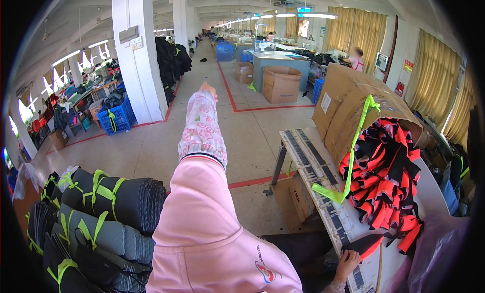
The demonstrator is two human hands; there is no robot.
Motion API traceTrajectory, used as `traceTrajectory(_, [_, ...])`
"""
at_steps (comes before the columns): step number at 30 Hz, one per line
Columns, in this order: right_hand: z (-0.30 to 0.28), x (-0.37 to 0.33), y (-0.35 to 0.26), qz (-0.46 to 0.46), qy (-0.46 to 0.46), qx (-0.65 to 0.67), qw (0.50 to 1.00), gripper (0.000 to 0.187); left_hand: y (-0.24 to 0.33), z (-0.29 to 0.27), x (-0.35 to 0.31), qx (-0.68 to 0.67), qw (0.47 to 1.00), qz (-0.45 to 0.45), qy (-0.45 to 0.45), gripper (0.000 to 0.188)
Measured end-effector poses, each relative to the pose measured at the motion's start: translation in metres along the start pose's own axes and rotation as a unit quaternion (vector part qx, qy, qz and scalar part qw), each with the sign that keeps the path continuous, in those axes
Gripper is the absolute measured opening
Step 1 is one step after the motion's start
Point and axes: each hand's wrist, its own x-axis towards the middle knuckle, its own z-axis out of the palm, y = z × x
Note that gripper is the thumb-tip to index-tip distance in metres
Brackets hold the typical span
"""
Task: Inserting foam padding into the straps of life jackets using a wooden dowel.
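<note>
My left arm, in a pink jacket sleeve and a floral oversleeve, reaches straight out over the floor. At its end my left hand (209,89) is small in view, with its fingers mostly hidden; nothing shows in it. Low on the right, my right hand (347,263) is at the table's near edge, its fingers closed on the tip of a black and red fabric strip (368,245). Beyond that strip, a heap of black and red fabric pieces (381,184) spills from a tipped cardboard box (348,96). A neon-yellow strap (352,164) hangs from the box onto the table.
Dark rolled fabric bundles (124,199) tied with neon-yellow bands stand at the left. A white column (136,55) and a blue crate (116,116) are farther left. Ahead are an open carton (281,85) and red floor lines. A clear plastic bag (439,247) lies right.
</note>
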Motion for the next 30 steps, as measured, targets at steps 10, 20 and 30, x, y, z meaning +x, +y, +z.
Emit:
traceTrajectory(10, [-0.002, -0.001, 0.0, 0.004, 0.0, -0.006, 1.0, 0.013, -0.019, 0.005, 0.005, 0.044, 0.998, 0.038, 0.016, 0.053])
traceTrajectory(20, [-0.001, -0.001, 0.001, 0.005, -0.003, -0.007, 1.0, 0.014, -0.028, 0.008, 0.003, 0.09, 0.992, 0.082, 0.037, 0.048])
traceTrajectory(30, [-0.002, 0.002, 0.001, 0.001, 0.0, 0.005, 1.0, 0.013, -0.062, -0.002, 0.042, 0.069, 0.96, -0.089, -0.255, 0.038])
